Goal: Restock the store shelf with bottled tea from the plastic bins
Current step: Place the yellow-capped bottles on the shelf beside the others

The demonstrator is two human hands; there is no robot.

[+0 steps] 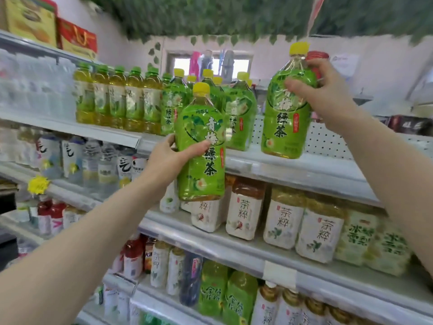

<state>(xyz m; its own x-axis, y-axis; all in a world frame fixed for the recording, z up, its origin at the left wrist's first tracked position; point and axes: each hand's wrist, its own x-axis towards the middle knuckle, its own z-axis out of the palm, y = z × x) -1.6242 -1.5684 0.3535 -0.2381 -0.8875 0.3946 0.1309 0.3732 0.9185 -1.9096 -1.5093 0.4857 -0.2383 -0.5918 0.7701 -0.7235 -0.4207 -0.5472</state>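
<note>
- The left hand (172, 156) grips a big green tea bottle (201, 146) with a yellow cap. Its thumb lies across the front label and its fingers curl round the left side.
- This bottle is up in the air, in front of the edge of the shelf (304, 170). It stands almost straight up. Its bottom hangs lower than the shelf edge and does not rest on anything.
- The right hand (324, 95) holds a second green tea bottle (287, 111) near its top. The thumb presses on the front of it and the fingers wrap round the back.
- The second bottle leans a little to the left. Its bottom is right at the shelf, but I cannot tell if it touches.
- A red cap (317, 56) peeks out just behind the right hand. I cannot tell what it belongs to.
- More green bottles with yellow caps (239, 109) stand on the same shelf, between the two held bottles and behind them.
- To the left of them stands a row of smaller tea bottles with green caps (117, 99).
- On the shelf below stand white-labelled tea bottles (283, 219) with brown tops, side by side.
- Lower still are more drinks, some green (213, 289) and some red (133, 254).
- Green leaves (210, 17) hang along the top of the wall.
</note>
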